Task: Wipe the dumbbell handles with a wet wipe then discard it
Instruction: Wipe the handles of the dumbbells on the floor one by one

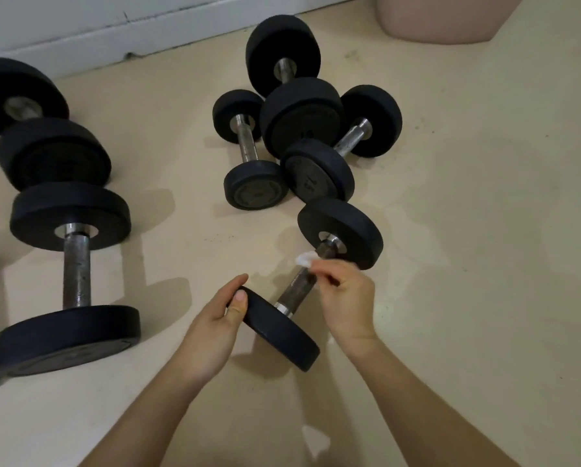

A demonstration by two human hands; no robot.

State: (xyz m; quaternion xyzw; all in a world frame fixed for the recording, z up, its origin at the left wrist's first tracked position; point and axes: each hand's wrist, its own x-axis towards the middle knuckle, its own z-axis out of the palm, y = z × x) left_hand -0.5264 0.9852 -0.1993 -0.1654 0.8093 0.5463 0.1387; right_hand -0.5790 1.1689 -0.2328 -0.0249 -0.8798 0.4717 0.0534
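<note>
Beige floor (pixel 484 230), white wall (pixel 80 21) behind, pinkish tub (pixel 444 18), perhaps a bin

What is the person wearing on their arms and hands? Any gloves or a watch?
No gloves: the left hand and the right hand are bare. The left arm and the right arm are bare too, with no sleeves in view. No watch, rings or bracelets show.

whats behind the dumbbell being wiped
A second dumbbell, its near plate's lower edge covered by the wiped one's far plate, so contact can't be judged. Two more lie beyond it.
</note>
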